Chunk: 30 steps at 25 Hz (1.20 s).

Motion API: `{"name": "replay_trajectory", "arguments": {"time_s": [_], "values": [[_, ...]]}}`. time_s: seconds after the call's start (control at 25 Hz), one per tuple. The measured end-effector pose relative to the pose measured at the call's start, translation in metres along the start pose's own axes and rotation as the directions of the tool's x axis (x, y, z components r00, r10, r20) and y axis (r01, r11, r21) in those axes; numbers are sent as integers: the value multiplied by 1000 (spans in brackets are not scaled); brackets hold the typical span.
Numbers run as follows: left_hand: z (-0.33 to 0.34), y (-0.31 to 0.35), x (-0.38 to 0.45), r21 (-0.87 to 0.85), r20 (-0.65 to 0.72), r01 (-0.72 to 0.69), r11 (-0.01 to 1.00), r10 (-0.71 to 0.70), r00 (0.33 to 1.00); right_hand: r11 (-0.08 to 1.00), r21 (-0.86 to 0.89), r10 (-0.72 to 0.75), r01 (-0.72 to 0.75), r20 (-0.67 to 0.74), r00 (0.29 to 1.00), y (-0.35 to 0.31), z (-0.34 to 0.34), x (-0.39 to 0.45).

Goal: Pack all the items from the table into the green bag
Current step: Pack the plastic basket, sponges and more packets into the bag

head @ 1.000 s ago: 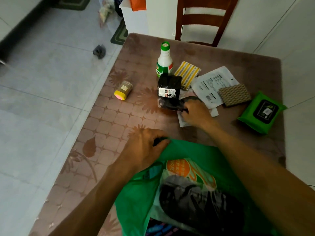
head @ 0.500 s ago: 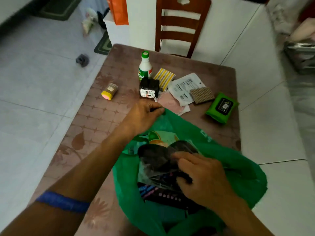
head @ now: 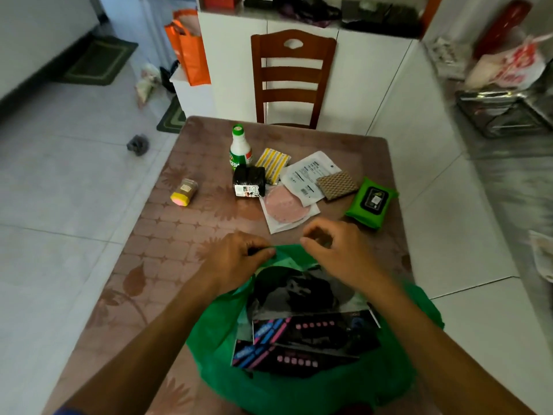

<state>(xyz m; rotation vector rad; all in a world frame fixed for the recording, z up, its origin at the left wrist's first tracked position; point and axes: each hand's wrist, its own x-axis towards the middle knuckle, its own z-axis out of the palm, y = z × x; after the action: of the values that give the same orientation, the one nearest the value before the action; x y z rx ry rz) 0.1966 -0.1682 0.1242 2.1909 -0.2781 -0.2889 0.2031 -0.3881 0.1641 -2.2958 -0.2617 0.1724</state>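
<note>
Green bag (head: 209, 327) gapes at six o'clock; my left hand (head: 236, 256) pinches its rim, my right hand (head: 338, 250) hovers, fingers loosely curled, holding nothing.

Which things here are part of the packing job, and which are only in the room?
Job: green bag, bottle, black pack, yellow striped pack, white pouch, brown pad, green wipes, pink slices, small jar.
Room: chair, orange bag, floor mats.
</note>
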Motion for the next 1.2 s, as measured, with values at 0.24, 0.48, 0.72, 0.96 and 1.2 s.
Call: {"name": "replay_trajectory", "arguments": {"time_s": [0.24,0.48,0.72,0.96,1.2], "values": [[-6,-20,15,-172,-85,168,971,-184,979,844,-536,142,9,240,960,104,83,143],[5,-40,15,-114,-84,154,981,-164,983,646,-745,19,167,234,972,142,154,177],[-2,-24,14,-121,-103,167,979,-180,978,977,-193,-106,88,-84,991,117,109,170],[-9,2,26,-221,-233,151,963,-203,951,888,416,-96,196,-249,964,-18,-32,25],[-11,33,26,-147,-165,75,986,-99,981,950,4,-307,312,194,932,-31,25,-107]]}}
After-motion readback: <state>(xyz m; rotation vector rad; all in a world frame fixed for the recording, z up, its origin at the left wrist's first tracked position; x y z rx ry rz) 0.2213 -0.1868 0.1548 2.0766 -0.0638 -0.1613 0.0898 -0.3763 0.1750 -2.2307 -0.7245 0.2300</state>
